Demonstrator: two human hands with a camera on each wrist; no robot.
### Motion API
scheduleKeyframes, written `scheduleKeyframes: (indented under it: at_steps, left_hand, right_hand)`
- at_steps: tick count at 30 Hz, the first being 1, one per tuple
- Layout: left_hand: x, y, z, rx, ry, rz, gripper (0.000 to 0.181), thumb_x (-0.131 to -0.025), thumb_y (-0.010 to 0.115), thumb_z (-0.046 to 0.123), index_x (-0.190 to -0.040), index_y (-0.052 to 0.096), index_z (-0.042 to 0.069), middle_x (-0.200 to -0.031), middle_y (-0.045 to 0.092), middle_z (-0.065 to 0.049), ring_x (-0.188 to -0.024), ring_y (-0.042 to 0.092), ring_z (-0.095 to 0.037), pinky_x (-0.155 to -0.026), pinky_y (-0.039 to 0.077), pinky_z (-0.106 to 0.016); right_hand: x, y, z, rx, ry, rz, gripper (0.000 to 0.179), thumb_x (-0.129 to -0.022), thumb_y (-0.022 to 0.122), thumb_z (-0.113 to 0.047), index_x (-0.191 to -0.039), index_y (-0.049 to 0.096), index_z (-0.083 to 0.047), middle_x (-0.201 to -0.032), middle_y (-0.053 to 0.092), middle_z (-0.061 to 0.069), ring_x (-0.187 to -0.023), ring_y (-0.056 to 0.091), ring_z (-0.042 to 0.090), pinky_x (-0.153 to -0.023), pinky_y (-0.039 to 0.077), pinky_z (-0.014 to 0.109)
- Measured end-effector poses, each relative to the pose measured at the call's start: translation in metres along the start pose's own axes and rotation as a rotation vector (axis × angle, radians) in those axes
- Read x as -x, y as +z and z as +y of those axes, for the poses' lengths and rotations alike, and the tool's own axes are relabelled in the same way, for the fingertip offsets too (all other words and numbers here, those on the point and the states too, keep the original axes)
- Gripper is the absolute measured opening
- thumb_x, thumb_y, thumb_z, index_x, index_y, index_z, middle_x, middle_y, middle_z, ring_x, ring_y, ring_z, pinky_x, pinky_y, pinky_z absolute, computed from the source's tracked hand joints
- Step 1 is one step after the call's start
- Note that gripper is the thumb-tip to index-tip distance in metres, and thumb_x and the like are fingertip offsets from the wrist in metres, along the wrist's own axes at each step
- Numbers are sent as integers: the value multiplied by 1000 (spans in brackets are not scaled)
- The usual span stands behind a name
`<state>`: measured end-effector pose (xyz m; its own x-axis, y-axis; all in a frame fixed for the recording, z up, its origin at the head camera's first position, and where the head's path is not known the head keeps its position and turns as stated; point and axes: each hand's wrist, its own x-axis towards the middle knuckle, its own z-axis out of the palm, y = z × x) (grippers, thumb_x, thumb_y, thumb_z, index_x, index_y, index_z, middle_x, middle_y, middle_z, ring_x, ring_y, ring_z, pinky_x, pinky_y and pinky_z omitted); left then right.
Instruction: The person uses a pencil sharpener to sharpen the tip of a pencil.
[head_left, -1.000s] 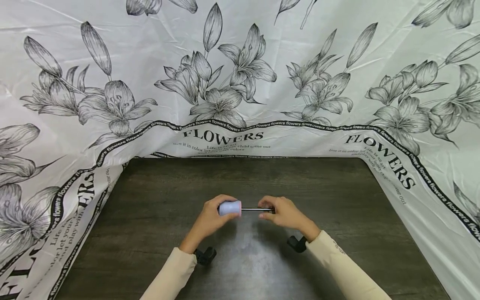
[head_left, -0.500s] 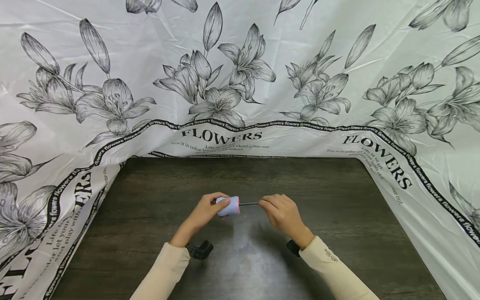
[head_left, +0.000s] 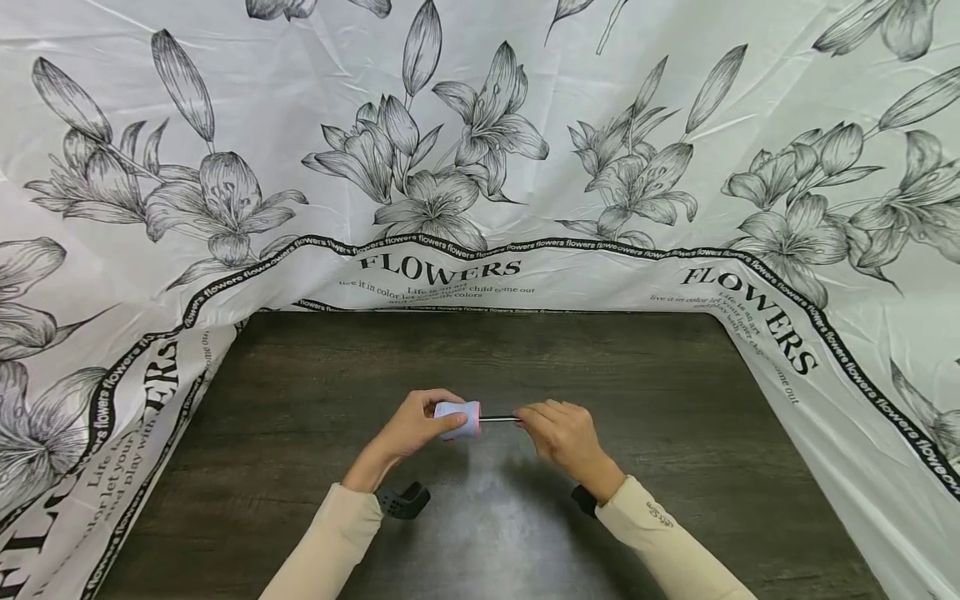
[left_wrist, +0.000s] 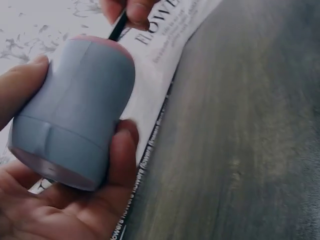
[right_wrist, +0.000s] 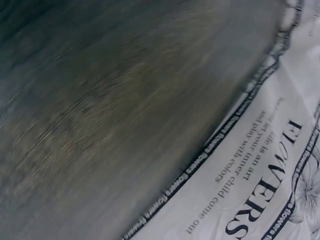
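My left hand holds a light-blue, barrel-shaped pencil sharpener with a pink rim, thumb on one side and fingers curled round the other. A thin dark pencil sticks out of the pink end, pointing right. Its far end is pinched between the right hand's thumb and fingers, which hide the tip. Up close in the left wrist view, the sharpener is tilted, and right-hand fingertips grip the pencil. Neither hand nor pencil appears in the right wrist view.
Both hands are above a dark wood-grain table. White cloth printed with flowers and lettering hangs behind it and along both sides. Black wrist-worn devices, such as the left one, sit below each hand.
The right hand has moved from loosely spread fingers near the pencil's far end to a turned-over pinch closer to the sharpener. The left thumb has shifted across the barrel.
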<state>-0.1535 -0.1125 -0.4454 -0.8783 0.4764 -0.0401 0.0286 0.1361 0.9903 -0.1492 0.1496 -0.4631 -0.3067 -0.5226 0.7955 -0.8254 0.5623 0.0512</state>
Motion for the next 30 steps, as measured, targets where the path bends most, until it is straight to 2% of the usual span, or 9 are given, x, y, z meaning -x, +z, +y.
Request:
scheduleKeyframes:
  at_steps: [4,8,10,11,13,17,21,25,30]
  left_hand:
    - [3,7,-4,-66,105,99,35,-82,74,7,-113,63,-5,-105,60,-22,-79,58,-13,-65,51,-24]
    - [5,13,-4,-127,186,162,37,-76,79,6,-110,64,0,-113,59,-19,-88,58,-17,-72,51,-25]
    - [6,13,-4,-160,205,176,38,-75,80,8,-110,65,3,-114,61,-16,-90,59,-18,-73,52,-26]
    - [7,13,-3,-183,201,187,38,-75,81,10,-110,65,5,-113,62,-15,-89,59,-18,-72,52,-26]
    - [8,12,-2,-221,176,210,38,-75,81,14,-110,66,9,-111,63,-13,-85,59,-18,-70,52,-26]
    - [7,8,1,-255,90,228,36,-80,78,21,-113,66,12,-104,65,-13,-76,59,-16,-63,50,-26]
    - [4,4,2,-241,0,195,35,-87,71,26,-116,65,8,-99,66,-14,-73,58,-14,-61,48,-27]
    - [3,1,4,-256,-47,157,37,-92,64,30,-117,64,3,-94,67,-14,-70,56,-13,-60,47,-28]
    - [1,-4,8,-112,-114,90,38,-95,60,29,-111,64,-4,-84,64,-11,-67,58,-15,-62,52,-34]
  right_hand:
    - [-3,-2,-3,-229,270,-170,14,-74,79,-10,-87,74,-10,-75,72,-2,-54,59,3,-47,45,18]
    - [-10,-9,-4,-503,613,-385,6,-85,71,-15,-89,75,-12,-71,71,0,-50,53,-2,-43,40,19]
    - [-14,-12,-2,-558,710,-462,7,-87,69,-17,-90,74,-13,-71,70,0,-49,52,-3,-42,39,20]
    - [-16,-13,-1,-556,720,-483,8,-87,69,-18,-91,74,-13,-73,71,1,-48,49,-3,-41,37,20]
    - [-19,-14,1,-513,691,-494,9,-86,71,-19,-92,74,-13,-76,72,1,-46,46,-4,-42,36,19]
    - [-21,-12,2,-323,526,-434,14,-81,76,-18,-94,73,-14,-84,72,-3,-49,45,-4,-45,36,16]
    - [-19,-9,1,-177,383,-347,19,-76,80,-15,-93,71,-14,-86,71,-3,-56,54,0,-51,42,15]
    - [-18,-6,1,-92,239,-243,20,-75,80,-13,-91,69,-13,-82,70,-4,-56,57,3,-50,44,17]
    - [-16,-3,2,29,56,-120,11,-84,73,-18,-92,70,-11,-85,69,-2,-64,62,9,-52,46,23]
